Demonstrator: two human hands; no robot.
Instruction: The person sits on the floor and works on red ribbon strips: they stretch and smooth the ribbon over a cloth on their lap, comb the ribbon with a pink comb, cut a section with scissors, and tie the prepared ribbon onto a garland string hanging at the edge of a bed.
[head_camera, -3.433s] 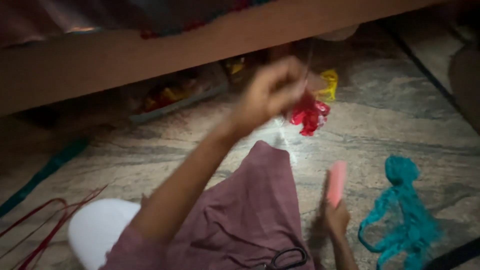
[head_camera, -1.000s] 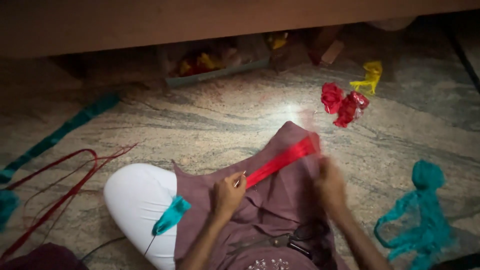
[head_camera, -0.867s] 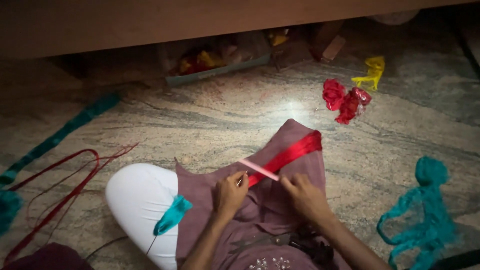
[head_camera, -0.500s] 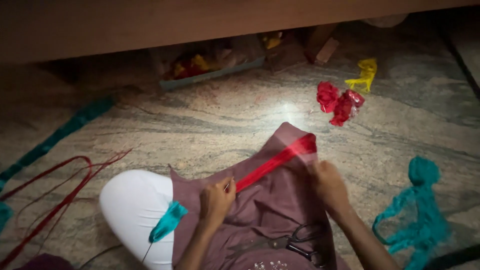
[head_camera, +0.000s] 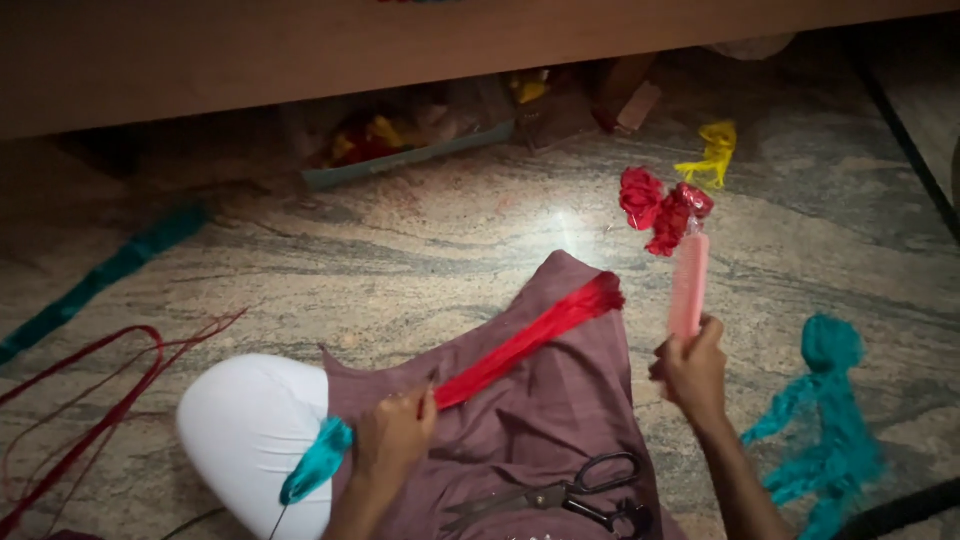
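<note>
Lifted the pink comb (head_camera: 688, 286) off the red thread bundle (head_camera: 530, 340) since half a second ago, right hand (head_camera: 692, 372) clenched on it at frame right. Left hand (head_camera: 392, 446) stayed pinched on the bundle's near end, lower centre, across the mauve cloth (head_camera: 560, 420); one combing stroke finished, seemingly.

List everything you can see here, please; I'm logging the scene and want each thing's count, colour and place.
red thread bundle: one, red, across the lap, end pinched by left hand
comb: one, pink, upright in right hand
scissors: one, black, on lap
teal tuft: one, teal, by left hand
red pieces: cluster, red, floor ahead
yellow piece: one, yellow, floor, far right
teal threads: one heap, floor right
red cords: several, floor left
left hand: one, on lap
right hand: one, raised
</note>
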